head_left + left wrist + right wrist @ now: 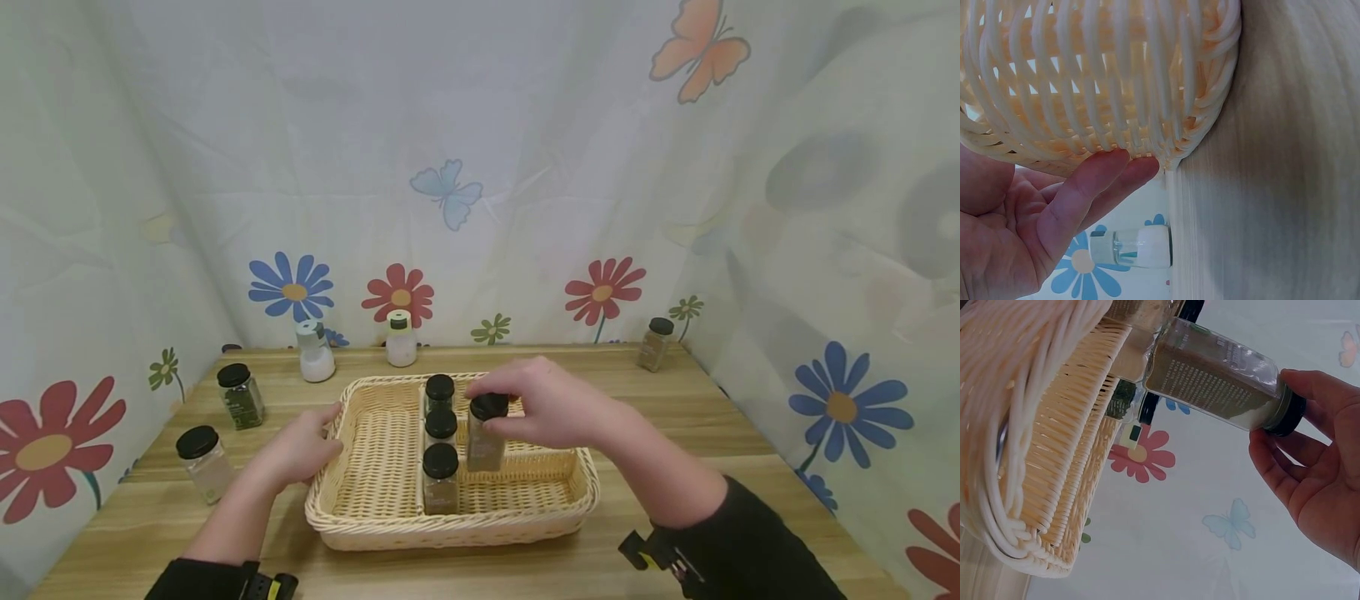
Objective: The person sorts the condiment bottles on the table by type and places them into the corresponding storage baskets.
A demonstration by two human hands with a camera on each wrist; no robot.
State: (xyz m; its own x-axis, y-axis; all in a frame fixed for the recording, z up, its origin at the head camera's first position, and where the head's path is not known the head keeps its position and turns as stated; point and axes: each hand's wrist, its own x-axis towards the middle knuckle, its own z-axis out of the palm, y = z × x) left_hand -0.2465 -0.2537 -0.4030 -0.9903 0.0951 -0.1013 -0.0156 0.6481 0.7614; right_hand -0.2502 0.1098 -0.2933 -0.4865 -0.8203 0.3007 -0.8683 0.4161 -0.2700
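With thumb and fingers my right hand (551,404) grips the black lid of a spice jar (1210,375) with brownish powder inside. The jar hangs upright over the wicker basket (525,527), just right of a row of three black-lidded jars. That row's front jar (441,479) holds brown powder; the middle jar (441,427) and back jar (439,393) stand behind it. My left hand (296,450) is at the basket's left side. In the left wrist view, its fairly straight fingers (1094,187) touch the woven outer wall beneath the rim.
On the left of the table stand a jar of green herbs (242,398) and a jar of pale contents (206,465). Two white-filled shakers, one with a bluish top (316,352) and one yellowish (401,339), stand at the back. Another jar (656,345) is at back right.
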